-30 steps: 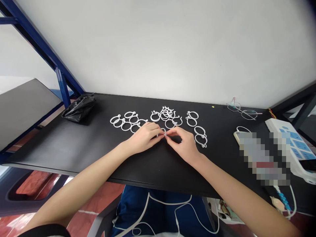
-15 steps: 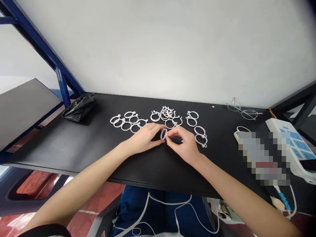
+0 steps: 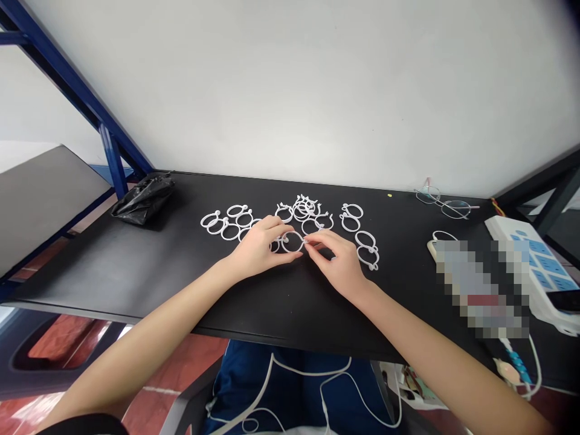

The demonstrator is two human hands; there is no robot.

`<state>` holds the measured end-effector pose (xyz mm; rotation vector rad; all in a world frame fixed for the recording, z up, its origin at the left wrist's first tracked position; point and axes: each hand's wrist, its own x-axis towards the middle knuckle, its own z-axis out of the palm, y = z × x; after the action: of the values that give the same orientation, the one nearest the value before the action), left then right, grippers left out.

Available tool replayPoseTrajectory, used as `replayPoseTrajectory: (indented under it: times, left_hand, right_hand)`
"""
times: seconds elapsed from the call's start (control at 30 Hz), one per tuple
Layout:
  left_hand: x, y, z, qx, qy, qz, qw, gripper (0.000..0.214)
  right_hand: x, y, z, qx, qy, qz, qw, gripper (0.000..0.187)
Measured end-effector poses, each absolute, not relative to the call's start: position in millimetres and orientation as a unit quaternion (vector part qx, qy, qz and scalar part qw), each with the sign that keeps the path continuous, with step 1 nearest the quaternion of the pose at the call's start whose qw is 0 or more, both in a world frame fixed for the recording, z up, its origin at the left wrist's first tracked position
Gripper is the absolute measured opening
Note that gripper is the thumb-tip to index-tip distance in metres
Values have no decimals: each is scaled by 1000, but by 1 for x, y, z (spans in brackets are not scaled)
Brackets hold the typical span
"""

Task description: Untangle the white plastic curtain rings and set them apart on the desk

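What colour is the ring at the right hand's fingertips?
The ring is white; it shows best in the head view.

a thin white ring [image 3: 293, 251], its round face toward the camera, is pinched at its right edge. beyond it lies a tangled pile of white rings [image 3: 304, 208] (some gaping between pronged ends), flanked by a left cluster [image 3: 225, 222] and right group [image 3: 372, 249] of knobbed rings.
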<state>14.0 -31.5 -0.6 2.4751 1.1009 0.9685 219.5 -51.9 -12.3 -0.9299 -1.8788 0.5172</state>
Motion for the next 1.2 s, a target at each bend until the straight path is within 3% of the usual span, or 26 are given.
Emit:
replayPoseTrajectory:
  times: [0.47,0.8,1.2]
  left_hand:
    - [16,-37,8,815,366,349,283,33]
    - [16,-37,6,848,350,326,227,31]
    - [18,-39,11,817,366,335,294,20]
  right_hand:
    - [220,-56,-12,-335,-802,252,426,7]
    - [216,-59,-9,-335,-805,262,413,12]
    - [220,-60,0,-346,-850,243,315,23]
